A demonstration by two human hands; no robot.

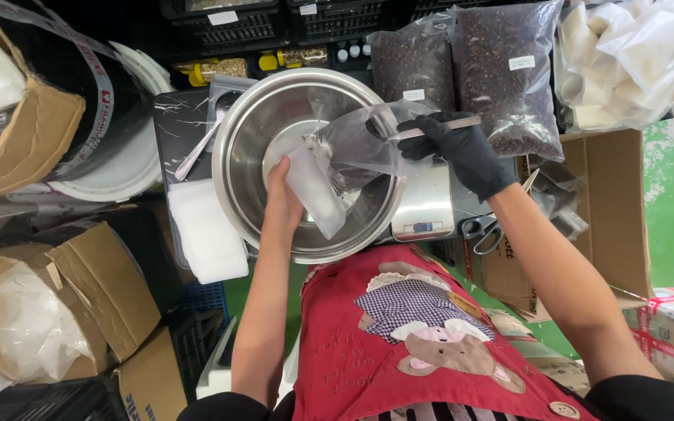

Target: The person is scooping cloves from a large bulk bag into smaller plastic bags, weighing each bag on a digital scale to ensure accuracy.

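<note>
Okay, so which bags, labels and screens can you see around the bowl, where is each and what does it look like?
Clear pouch: over the steel bowl, held by bare left hand and gloved right hand.
Two clear bags of dark grains: behind the bowl, each with a small white label.
Scale display: right of the bowl, small blue strip on a silver body.

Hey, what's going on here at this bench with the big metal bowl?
A person in a red apron holds a small clear plastic bag over a large steel bowl that sits on a scale. The bare left hand supports the bag's lower end; the black-gloved right hand pinches its top. Bags of dark beans lie behind.
</note>
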